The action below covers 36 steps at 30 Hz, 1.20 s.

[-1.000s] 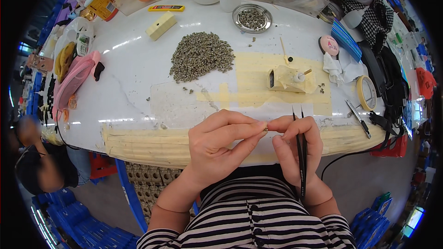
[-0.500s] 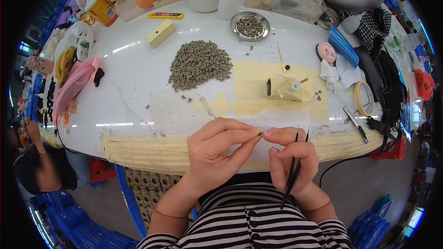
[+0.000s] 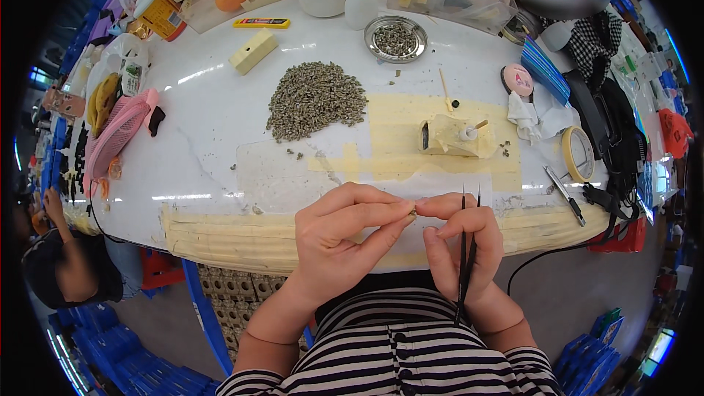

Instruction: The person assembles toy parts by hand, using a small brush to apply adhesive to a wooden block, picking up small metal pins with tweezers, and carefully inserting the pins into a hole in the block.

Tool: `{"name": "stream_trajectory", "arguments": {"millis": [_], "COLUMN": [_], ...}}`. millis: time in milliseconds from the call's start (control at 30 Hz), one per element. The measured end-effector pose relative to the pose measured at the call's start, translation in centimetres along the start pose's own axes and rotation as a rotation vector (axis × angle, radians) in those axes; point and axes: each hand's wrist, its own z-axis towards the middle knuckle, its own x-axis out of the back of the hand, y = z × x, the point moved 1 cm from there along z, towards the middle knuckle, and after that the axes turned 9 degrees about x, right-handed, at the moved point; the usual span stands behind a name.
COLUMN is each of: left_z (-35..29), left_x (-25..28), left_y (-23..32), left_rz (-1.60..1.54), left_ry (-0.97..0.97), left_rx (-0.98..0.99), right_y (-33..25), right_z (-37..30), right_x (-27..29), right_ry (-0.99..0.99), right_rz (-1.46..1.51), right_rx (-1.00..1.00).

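Observation:
My left hand pinches a tiny metallic piece between thumb and fingertips, over the table's near edge. My right hand holds black tweezers among its fingers, with the tips pointing away from me and apart. The extended right index fingertip meets the tiny piece, while the right thumb stays clear of it. Beyond my left hand lies a heap of small metallic pieces. A yellowish tape-covered block with a small white nozzle stands beyond my right hand.
A round metal dish of similar pieces sits farther back. Nearby are a cream block, a white squeeze bottle and a thin stick. Rightward lie a tape roll and a craft knife. A person sits at far left.
My right hand has shifted slightly left, and the tweezers have turned more upright. The left hand keeps its pinch on the tiny piece, which shows a little more.

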Motion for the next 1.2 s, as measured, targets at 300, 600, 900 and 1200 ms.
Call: {"name": "stream_trajectory", "arguments": {"millis": [300, 600, 900, 1200], "left_z": [-0.1, -0.1, -0.5, -1.7], "left_x": [-0.2, 0.0, 4.4, 10.3], "left_y": [-0.2, 0.1, 0.0, -1.8], "left_rz": [0.059, 0.008, 0.292, 0.484], "left_ry": [0.014, 0.000, 0.209, 0.452], "left_rx": [-0.072, -0.013, 0.054, 0.342], "right_y": [-0.1, 0.0, 0.0, 0.3], "right_z": [-0.4, -0.5, -0.7, -0.6], "right_x": [0.4, 0.1, -0.1, -0.3], "right_ry": [0.096, 0.032, 0.088, 0.035], "right_rz": [0.262, 0.114, 0.112, 0.033], "right_rx": [-0.114, -0.100, -0.142, -0.110]}}
